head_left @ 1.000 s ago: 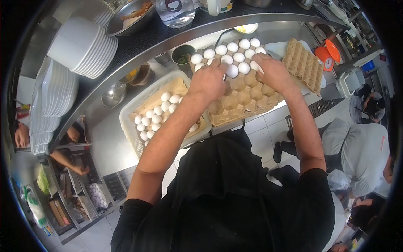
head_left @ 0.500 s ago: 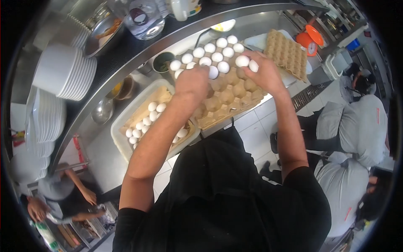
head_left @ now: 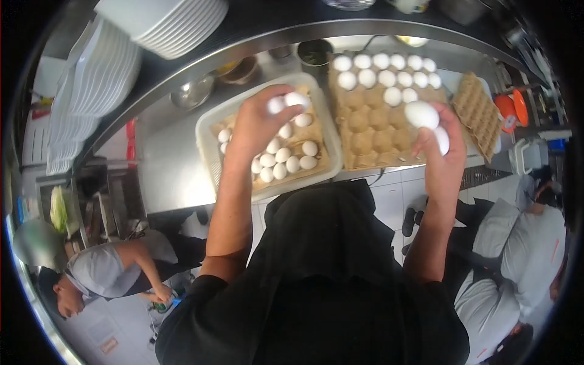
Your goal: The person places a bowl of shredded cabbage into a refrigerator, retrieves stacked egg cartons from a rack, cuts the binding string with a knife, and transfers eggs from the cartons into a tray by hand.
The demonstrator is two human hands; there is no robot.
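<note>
My left hand (head_left: 258, 121) is closed on two white eggs (head_left: 295, 101) above the white basket (head_left: 205, 143), where several more eggs (head_left: 283, 154) lie on brown cardboard. Over the right side of the cardboard egg tray (head_left: 371, 137), my right hand (head_left: 443, 143) grips two eggs (head_left: 421, 114), one of them raised nearer the camera. White eggs (head_left: 386, 78) fill the far rows of that tray, while its near cups hold none. An empty cardboard tray (head_left: 477, 115) leans at the right.
Stacked white dishes (head_left: 173, 27) stand on the dark shelf (head_left: 274, 24). Behind the basket are a metal bowl (head_left: 193, 91) and a dark pot (head_left: 314, 53). An orange scale (head_left: 507, 112) is at the right. Co-workers in grey shirts are at left (head_left: 106, 271) and right (head_left: 532, 243).
My left hand has moved left from the egg tray to above the basket with two eggs. My right hand has drawn back toward me, still gripping eggs. The camera view has shifted.
</note>
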